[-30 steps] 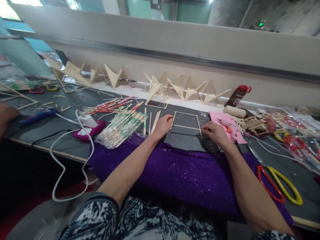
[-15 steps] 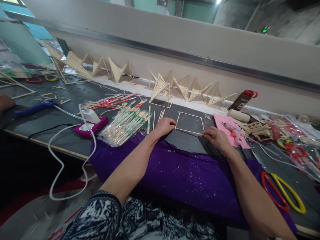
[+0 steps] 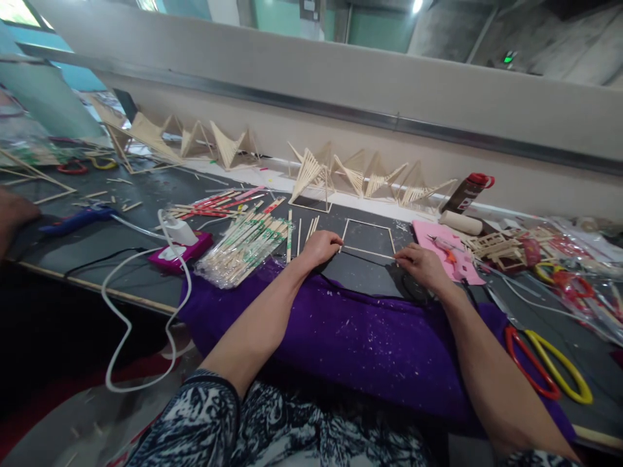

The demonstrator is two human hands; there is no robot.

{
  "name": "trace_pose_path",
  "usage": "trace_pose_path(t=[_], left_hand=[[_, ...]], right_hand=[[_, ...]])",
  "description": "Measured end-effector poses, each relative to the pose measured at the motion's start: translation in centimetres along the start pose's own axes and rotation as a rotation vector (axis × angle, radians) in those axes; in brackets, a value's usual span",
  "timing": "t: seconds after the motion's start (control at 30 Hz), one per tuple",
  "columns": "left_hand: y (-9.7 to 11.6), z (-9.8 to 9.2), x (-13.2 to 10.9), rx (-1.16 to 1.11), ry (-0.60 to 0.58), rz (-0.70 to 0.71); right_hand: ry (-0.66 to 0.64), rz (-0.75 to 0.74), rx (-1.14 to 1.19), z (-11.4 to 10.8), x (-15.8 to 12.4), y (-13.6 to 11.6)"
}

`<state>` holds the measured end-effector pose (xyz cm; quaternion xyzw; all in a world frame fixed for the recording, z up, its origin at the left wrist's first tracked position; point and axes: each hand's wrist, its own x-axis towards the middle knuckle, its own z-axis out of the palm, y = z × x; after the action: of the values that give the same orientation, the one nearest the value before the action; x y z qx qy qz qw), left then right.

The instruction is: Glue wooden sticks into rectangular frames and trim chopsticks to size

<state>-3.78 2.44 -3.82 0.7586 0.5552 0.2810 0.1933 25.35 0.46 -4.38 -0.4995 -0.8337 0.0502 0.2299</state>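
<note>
A thin square frame of wooden sticks lies on the dark tabletop in front of me. My left hand is closed at its near left corner, thumb and fingertips pinching the end of the near stick. At the opposite end of that stick, my right hand pinches the near right corner. Both fingertips partly hide the corners, so whether the joints touch there cannot be made out. Left of my left hand lie several loose sticks and a plastic bag of wooden chopsticks.
Stick models line the back wall. Right are a glue gun on pink paper, a red-lidded bottle and scissors. Left are a power strip, a blue glue gun and another person's hand. Purple cloth covers the near edge.
The camera view has shifted slightly. Both my hands stay at the near corners of the stick frame, with the near stick looking slightly raised. The other person's hand shows a little more.
</note>
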Motion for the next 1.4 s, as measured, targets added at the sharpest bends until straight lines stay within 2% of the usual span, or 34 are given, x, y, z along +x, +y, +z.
trace_pose_path(t=[0.1, 0.2, 0.3, 0.4, 0.67, 0.8, 0.9, 1.13, 1.2, 1.3, 1.4], left_hand=[[0.7, -0.1, -0.2, -0.149, 0.021, -0.062], [1.7, 0.3, -0.6, -0.448, -0.032, -0.138], [2.8, 0.7, -0.9, -0.768, -0.111, -0.157], [3.5, 0.7, -1.2, -0.953, -0.142, -0.115], [4.1, 1.0, -1.5, -1.021, -0.188, -0.089], [4.3, 1.1, -1.5, -1.026, -0.169, -0.077], [4.2, 0.9, -1.3, -1.032, -0.135, -0.091], [4.0, 0.8, -1.2, -1.011, -0.13, -0.126], [4.1, 0.8, -1.2, -1.0, -0.127, -0.134], [4.1, 0.7, -1.2, -0.99, -0.117, -0.139], [3.9, 0.9, -1.1, -0.976, -0.121, -0.135]], right_hand=[[0.095, 0.076, 0.152, -0.7, 0.0, -0.2], [0.12, 0.139, 0.338, -0.9, 0.0, -1.4], [0.066, 0.1, 0.466, -0.3, 0.2, -3.4], [-0.008, 0.048, 0.455, 0.5, 0.3, -5.2], [-0.047, 0.043, 0.354, 1.7, 0.5, -6.8], [-0.034, 0.008, 0.427, 1.7, 0.5, -6.6], [-0.001, 0.039, 0.507, 1.0, 0.6, -5.5], [0.291, 0.294, 0.438, -1.8, 0.4, -0.5], [0.349, 0.375, 0.324, -2.9, 0.0, 1.2], [0.398, 0.513, 0.006, -4.7, -0.9, 4.2], [0.309, 0.751, -0.259, -6.0, -2.3, 7.3]])
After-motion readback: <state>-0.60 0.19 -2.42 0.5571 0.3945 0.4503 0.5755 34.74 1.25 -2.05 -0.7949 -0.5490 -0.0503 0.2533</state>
